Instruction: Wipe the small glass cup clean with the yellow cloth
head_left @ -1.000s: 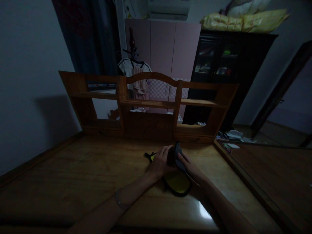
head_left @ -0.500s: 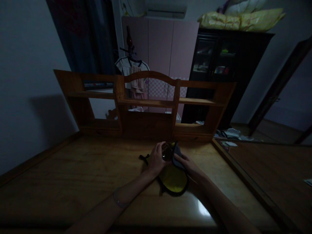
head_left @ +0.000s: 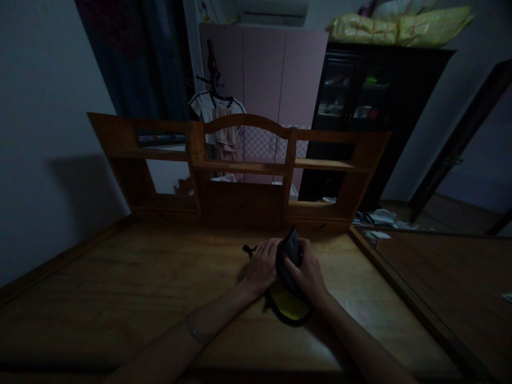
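A dark pouch with a yellow inside (head_left: 288,306) lies on the wooden desk (head_left: 140,282) in dim light. My left hand (head_left: 262,265) rests curled on its left side, fingers pressed against the dark fabric. My right hand (head_left: 307,274) grips the pouch's raised dark upper flap (head_left: 288,250), fingers wrapped over it. A dark strap end (head_left: 248,249) pokes out to the left of my left hand. Whatever sits inside the pouch is hidden by my hands.
A wooden shelf unit (head_left: 240,165) stands along the desk's back edge. Behind it are a pink wardrobe (head_left: 276,80), a dark glass cabinet (head_left: 360,101) with yellow bundles (head_left: 400,26) on top, and hanging clothes (head_left: 218,120). Papers (head_left: 380,218) lie at the right.
My right hand has moved up and left over the dark flap, covering more of the yellow inside. The pouch now looks more folded shut between both hands.
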`<action>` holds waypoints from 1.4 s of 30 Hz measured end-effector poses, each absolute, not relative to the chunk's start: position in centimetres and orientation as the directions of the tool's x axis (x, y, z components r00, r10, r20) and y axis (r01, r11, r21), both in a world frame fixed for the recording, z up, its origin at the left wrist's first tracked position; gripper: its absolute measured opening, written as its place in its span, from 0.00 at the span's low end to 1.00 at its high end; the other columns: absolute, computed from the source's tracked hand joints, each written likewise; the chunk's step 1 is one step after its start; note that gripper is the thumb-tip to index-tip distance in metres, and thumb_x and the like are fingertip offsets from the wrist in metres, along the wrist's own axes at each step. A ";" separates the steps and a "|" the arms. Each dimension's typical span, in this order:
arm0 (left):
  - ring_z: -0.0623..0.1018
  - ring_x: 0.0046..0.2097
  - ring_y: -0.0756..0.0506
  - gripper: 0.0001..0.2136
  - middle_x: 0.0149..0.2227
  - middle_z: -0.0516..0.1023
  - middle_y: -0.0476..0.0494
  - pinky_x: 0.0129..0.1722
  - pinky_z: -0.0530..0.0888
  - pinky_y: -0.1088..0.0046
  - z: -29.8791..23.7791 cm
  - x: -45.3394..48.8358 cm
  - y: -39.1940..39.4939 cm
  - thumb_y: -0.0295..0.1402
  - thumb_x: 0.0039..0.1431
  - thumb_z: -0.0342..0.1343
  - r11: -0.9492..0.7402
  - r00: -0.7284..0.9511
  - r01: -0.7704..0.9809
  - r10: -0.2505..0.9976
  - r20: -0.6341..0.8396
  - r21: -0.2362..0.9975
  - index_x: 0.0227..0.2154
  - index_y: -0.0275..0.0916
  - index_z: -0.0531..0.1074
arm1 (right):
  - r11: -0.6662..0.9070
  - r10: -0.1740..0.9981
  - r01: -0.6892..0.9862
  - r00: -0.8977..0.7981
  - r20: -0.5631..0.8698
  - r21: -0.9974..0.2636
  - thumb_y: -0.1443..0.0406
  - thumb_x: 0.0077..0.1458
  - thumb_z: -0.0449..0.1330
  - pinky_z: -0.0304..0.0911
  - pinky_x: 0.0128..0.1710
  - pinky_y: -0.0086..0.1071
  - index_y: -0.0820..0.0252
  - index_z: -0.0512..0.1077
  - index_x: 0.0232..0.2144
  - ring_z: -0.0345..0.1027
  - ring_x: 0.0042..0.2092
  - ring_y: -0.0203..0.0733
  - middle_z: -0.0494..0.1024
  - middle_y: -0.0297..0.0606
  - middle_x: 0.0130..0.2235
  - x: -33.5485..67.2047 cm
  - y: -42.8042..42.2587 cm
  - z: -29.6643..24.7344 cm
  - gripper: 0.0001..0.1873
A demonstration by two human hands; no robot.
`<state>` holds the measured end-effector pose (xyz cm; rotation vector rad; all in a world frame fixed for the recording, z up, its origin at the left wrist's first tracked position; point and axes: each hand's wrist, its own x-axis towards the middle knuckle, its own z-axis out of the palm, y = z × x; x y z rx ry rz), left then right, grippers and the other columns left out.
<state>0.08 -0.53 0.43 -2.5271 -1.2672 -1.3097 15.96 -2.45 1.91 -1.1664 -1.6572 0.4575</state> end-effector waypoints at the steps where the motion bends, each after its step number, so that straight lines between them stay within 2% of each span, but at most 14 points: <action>1: 0.69 0.56 0.40 0.23 0.53 0.69 0.38 0.59 0.65 0.56 0.3 0.1 -0.5 0.22 0.58 0.47 -0.667 0.318 0.678 0.646 0.694 0.310 0.57 0.40 0.58 | 0.473 0.846 0.485 -0.019 0.532 -0.735 0.60 0.54 0.61 0.65 0.47 0.43 0.54 0.61 0.53 0.70 0.45 0.51 0.73 0.45 0.48 15.9 -2.5 1.9 0.24; 4: 0.69 0.56 0.39 0.25 0.54 0.69 0.37 0.59 0.64 0.55 0.1 0.2 -0.5 0.21 0.56 0.47 -0.656 0.314 0.698 0.641 0.700 0.288 0.57 0.38 0.58 | 0.554 0.778 0.491 -0.017 0.628 -0.672 0.64 0.53 0.60 0.64 0.51 0.45 0.56 0.58 0.56 0.68 0.51 0.52 0.69 0.47 0.54 15.8 -2.4 1.9 0.29; 6: 0.68 0.57 0.39 0.26 0.55 0.68 0.37 0.60 0.63 0.55 0.1 0.2 -0.4 0.20 0.55 0.46 -0.652 0.310 0.704 0.639 0.705 0.281 0.58 0.38 0.58 | 0.620 0.704 0.503 -0.016 0.710 -0.603 0.66 0.53 0.59 0.60 0.57 0.48 0.57 0.57 0.58 0.61 0.58 0.52 0.64 0.48 0.59 15.7 -2.2 2.0 0.30; 9: 0.68 0.57 0.41 0.27 0.56 0.67 0.37 0.61 0.62 0.57 0.1 0.1 -0.5 0.19 0.55 0.45 -0.649 0.304 0.714 0.627 0.717 0.265 0.58 0.37 0.57 | 0.674 0.655 0.529 -0.105 0.748 -0.516 0.69 0.58 0.54 0.53 0.63 0.48 0.56 0.60 0.58 0.54 0.64 0.49 0.61 0.44 0.63 15.4 -1.9 2.0 0.26; 12: 0.67 0.58 0.41 0.26 0.56 0.67 0.37 0.61 0.62 0.57 0.1 0.2 -0.4 0.19 0.56 0.46 -0.631 0.281 0.728 0.633 0.722 0.269 0.59 0.36 0.57 | 0.681 0.693 0.509 -0.214 0.689 -0.527 0.70 0.62 0.48 0.57 0.62 0.44 0.52 0.61 0.59 0.59 0.62 0.44 0.66 0.40 0.61 15.5 -1.8 2.0 0.24; 14: 0.67 0.57 0.41 0.26 0.56 0.68 0.37 0.60 0.62 0.57 0.0 0.2 -0.4 0.19 0.56 0.46 -0.618 0.263 0.731 0.646 0.716 0.289 0.58 0.37 0.58 | 0.664 0.719 0.500 -0.224 0.658 -0.556 0.69 0.63 0.48 0.59 0.61 0.42 0.52 0.61 0.60 0.63 0.60 0.44 0.69 0.39 0.59 15.7 -1.7 1.9 0.24; 17: 0.67 0.57 0.41 0.25 0.55 0.68 0.39 0.60 0.62 0.57 -0.1 0.2 -0.2 0.19 0.56 0.46 -0.600 0.236 0.732 0.668 0.706 0.323 0.58 0.38 0.58 | 0.607 0.762 0.529 -0.174 0.624 -0.593 0.65 0.62 0.52 0.64 0.55 0.41 0.53 0.62 0.60 0.69 0.55 0.47 0.73 0.40 0.56 16.1 -1.6 1.7 0.23; 21: 0.66 0.58 0.41 0.27 0.56 0.67 0.39 0.61 0.62 0.56 -0.1 -0.1 0.1 0.18 0.55 0.46 -0.592 0.217 0.724 0.682 0.698 0.354 0.58 0.38 0.57 | 0.497 0.824 0.581 -0.084 0.560 -0.645 0.58 0.62 0.54 0.70 0.46 0.40 0.55 0.68 0.54 0.75 0.46 0.49 0.79 0.43 0.48 16.5 -1.4 1.5 0.20; 24: 0.66 0.58 0.41 0.27 0.56 0.66 0.38 0.61 0.62 0.56 0.1 -0.3 0.0 0.20 0.55 0.48 -0.605 0.247 0.719 0.683 0.688 0.342 0.58 0.39 0.57 | 0.478 0.841 0.605 -0.104 0.531 -0.637 0.57 0.64 0.51 0.70 0.44 0.40 0.57 0.70 0.52 0.76 0.45 0.51 0.80 0.45 0.46 16.6 -1.2 1.1 0.19; 28: 0.65 0.58 0.39 0.29 0.56 0.65 0.37 0.61 0.61 0.55 0.3 -0.2 -0.4 0.26 0.53 0.56 -0.622 0.289 0.718 0.675 0.679 0.313 0.59 0.39 0.56 | 0.516 0.830 0.611 -0.181 0.528 -0.600 0.62 0.65 0.47 0.69 0.44 0.40 0.60 0.65 0.56 0.76 0.45 0.50 0.80 0.47 0.46 16.7 -0.8 0.5 0.20; 33: 0.65 0.58 0.38 0.30 0.56 0.64 0.36 0.60 0.62 0.54 0.0 0.1 -0.5 0.25 0.52 0.55 -0.627 0.325 0.722 0.680 0.657 0.292 0.59 0.39 0.55 | 0.542 0.807 0.633 -0.208 0.552 -0.553 0.66 0.63 0.48 0.70 0.45 0.38 0.58 0.63 0.59 0.76 0.46 0.48 0.79 0.45 0.49 17.0 -0.4 0.0 0.22; 37: 0.65 0.58 0.37 0.30 0.56 0.64 0.35 0.60 0.61 0.53 0.0 0.3 -0.6 0.28 0.52 0.56 -0.642 0.366 0.709 0.688 0.627 0.291 0.58 0.38 0.55 | 0.519 0.796 0.695 -0.182 0.577 -0.498 0.66 0.63 0.49 0.70 0.44 0.36 0.55 0.68 0.55 0.77 0.43 0.46 0.80 0.43 0.47 17.2 -0.5 0.0 0.20; 40: 0.65 0.58 0.37 0.28 0.56 0.64 0.35 0.60 0.61 0.54 0.1 0.3 -0.7 0.28 0.53 0.54 -0.654 0.381 0.702 0.679 0.627 0.282 0.58 0.37 0.56 | 0.411 0.805 0.781 -0.069 0.590 -0.470 0.61 0.62 0.53 0.70 0.39 0.37 0.55 0.74 0.49 0.78 0.37 0.49 0.82 0.44 0.41 17.2 -0.6 0.1 0.16; 42: 0.65 0.58 0.38 0.27 0.55 0.65 0.35 0.60 0.61 0.54 0.1 0.2 -0.6 0.25 0.54 0.51 -0.658 0.384 0.702 0.671 0.634 0.272 0.58 0.37 0.56 | 0.366 0.821 0.785 -0.020 0.570 -0.500 0.58 0.61 0.54 0.69 0.36 0.37 0.55 0.76 0.46 0.78 0.35 0.50 0.83 0.44 0.38 17.1 -0.7 0.2 0.16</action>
